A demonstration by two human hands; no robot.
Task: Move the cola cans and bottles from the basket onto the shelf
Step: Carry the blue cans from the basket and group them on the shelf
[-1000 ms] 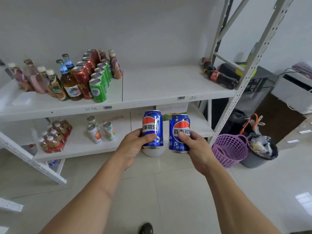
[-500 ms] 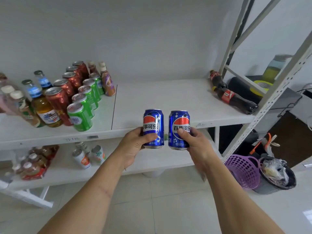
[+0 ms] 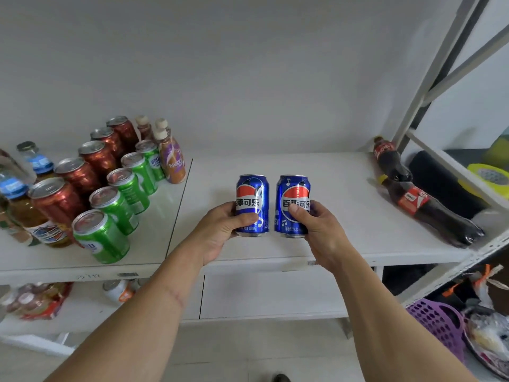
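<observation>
Change since a second ago: both cans, then held in front of the lower shelf, are now up over the top shelf [image 3: 344, 188]; the view has closed in, and the basket [image 3: 438, 323] has slid to the lower right corner.

Left hand [image 3: 220, 230]: my fingers curl round the left can [image 3: 252, 205], thumb pressed across the lower front of the label, the other fingers hidden behind. Can upright.

Right hand [image 3: 319, 227]: my fingers wrap the right can [image 3: 293, 205], thumb flat on the label's middle, fingertips round its right side. Can upright, just beside the left one, a narrow gap between them.

Both cans: over the bare middle of the shelf, near its front edge; whether their bases touch the board I cannot tell.

Cola bottles [image 3: 429, 208]: two, lying on their sides at the shelf's right end, against the upright.

Red cans [image 3: 82, 172] and green cans [image 3: 121, 199]: in rows at the shelf's left end, well apart from my hands.

Basket: purple, on the floor beyond the shelf's right post; its contents are out of sight.
</observation>
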